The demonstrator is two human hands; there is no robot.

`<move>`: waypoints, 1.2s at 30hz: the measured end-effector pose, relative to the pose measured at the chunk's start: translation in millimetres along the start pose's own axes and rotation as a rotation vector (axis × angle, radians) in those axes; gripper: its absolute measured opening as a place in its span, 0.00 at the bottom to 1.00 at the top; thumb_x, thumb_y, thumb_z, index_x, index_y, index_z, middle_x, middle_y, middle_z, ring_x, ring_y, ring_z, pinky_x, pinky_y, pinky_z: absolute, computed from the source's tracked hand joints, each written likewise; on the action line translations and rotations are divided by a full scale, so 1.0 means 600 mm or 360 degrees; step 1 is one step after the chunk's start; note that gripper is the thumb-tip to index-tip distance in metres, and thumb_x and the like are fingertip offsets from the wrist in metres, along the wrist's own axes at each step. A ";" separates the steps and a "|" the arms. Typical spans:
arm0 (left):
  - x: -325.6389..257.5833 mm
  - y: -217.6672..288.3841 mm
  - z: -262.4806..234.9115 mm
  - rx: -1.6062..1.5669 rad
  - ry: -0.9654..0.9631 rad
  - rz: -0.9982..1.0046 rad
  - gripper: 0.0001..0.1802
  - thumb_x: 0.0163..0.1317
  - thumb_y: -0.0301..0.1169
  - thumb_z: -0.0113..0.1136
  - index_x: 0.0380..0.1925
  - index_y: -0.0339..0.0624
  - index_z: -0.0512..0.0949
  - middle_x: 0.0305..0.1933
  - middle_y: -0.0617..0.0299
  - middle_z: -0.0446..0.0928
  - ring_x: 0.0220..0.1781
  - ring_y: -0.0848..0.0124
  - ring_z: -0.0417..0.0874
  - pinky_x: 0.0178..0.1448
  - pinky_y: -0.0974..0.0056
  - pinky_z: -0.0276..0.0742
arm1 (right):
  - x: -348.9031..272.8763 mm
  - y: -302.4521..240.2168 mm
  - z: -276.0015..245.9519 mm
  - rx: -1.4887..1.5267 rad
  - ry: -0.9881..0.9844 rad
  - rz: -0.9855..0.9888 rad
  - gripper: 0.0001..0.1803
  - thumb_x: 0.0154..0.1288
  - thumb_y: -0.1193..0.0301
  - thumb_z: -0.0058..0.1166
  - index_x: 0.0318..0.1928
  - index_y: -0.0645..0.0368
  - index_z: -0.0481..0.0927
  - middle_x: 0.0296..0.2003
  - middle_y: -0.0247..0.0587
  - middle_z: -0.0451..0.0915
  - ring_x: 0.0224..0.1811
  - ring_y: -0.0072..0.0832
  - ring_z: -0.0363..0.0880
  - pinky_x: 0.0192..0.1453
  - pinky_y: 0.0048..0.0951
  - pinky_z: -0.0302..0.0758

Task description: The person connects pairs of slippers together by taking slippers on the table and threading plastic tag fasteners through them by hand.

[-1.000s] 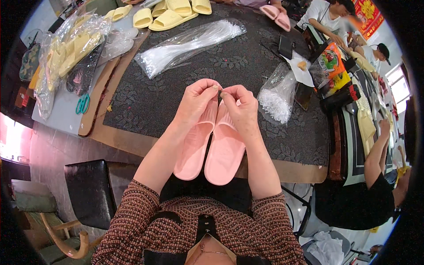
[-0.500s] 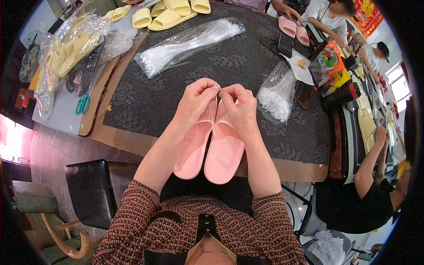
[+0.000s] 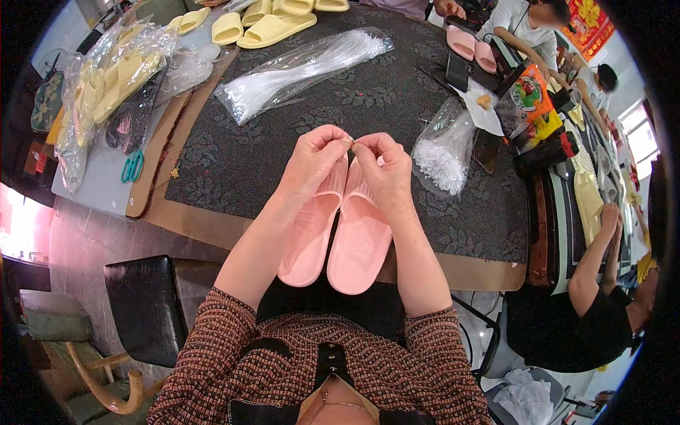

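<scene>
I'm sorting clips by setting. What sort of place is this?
Probably a small workshop or packing room: there are pink slippers in front, yellow slippers in clear plastic at left, and a long clear bag of white strips on the dark table cover.

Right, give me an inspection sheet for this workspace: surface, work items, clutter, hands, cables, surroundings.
Surface: dark leaf-patterned mat, with a brown board showing along its near edge.
Work items: two pink slippers side by side, toe ends under the hands.
Clutter: long clear bag of white strips, green scissors, yellow slippers.
Hands: left hand and right hand pinching, fingertips meeting; anything between too small to tell.
Cables: cannot tell for certain.
Surroundings: black chair left, people right.
</scene>
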State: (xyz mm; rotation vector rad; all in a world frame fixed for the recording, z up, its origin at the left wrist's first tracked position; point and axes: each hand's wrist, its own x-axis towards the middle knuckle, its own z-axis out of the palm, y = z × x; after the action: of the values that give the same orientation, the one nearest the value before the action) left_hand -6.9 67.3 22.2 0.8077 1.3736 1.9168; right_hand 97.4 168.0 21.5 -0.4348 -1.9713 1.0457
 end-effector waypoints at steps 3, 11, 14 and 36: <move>0.002 -0.002 -0.002 0.0034 -0.0015 -0.0018 0.04 0.61 0.26 0.56 0.30 0.38 0.78 0.27 0.73 0.74 0.30 0.85 0.70 0.34 0.77 0.65 | 0.000 -0.006 -0.001 -0.0044 -0.0008 -0.0031 0.03 0.55 0.74 0.59 0.29 0.60 0.79 0.21 0.36 0.77 0.24 0.25 0.72 0.31 0.27 0.70; 0.006 -0.011 -0.006 0.0026 -0.0073 0.0004 0.04 0.59 0.25 0.56 0.28 0.38 0.78 0.27 0.73 0.73 0.29 0.86 0.68 0.33 0.77 0.63 | -0.003 -0.008 -0.004 -0.0009 -0.0026 -0.0029 0.02 0.53 0.76 0.59 0.28 0.60 0.79 0.22 0.36 0.77 0.26 0.26 0.72 0.34 0.28 0.69; 0.006 -0.011 -0.009 -0.0023 -0.0121 -0.0016 0.04 0.58 0.24 0.55 0.28 0.37 0.78 0.26 0.73 0.73 0.30 0.85 0.68 0.33 0.77 0.63 | -0.004 -0.004 -0.004 0.0007 -0.0051 -0.0034 0.02 0.53 0.76 0.58 0.28 0.60 0.79 0.22 0.36 0.77 0.27 0.27 0.72 0.35 0.28 0.69; 0.004 0.002 -0.006 -0.0337 0.0023 -0.0112 0.04 0.59 0.26 0.56 0.29 0.39 0.78 0.25 0.71 0.75 0.26 0.84 0.71 0.30 0.77 0.66 | -0.003 0.023 0.008 0.0307 -0.0088 0.0225 0.06 0.58 0.73 0.57 0.36 0.60 0.81 0.29 0.38 0.81 0.35 0.28 0.77 0.42 0.28 0.73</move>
State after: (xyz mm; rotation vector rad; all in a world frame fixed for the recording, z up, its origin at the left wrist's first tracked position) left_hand -11.4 66.8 22.8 0.6360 1.1675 1.9759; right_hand 93.7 172.6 8.2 -0.4479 -1.8869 1.3366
